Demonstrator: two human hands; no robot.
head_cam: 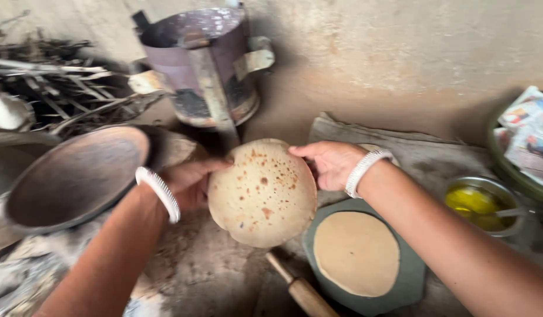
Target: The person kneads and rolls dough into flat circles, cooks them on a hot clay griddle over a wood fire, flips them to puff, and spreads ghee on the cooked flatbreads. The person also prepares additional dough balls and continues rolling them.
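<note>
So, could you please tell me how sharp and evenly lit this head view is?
Head view: soft daylight, no harsh glare; motion blur smears the firewood and metal drum; the hands, left and right, and the spotted flatbread look fairly sharp; the lower left corner is blurred; the ground beneath the flatbread lies in shadow.
</note>
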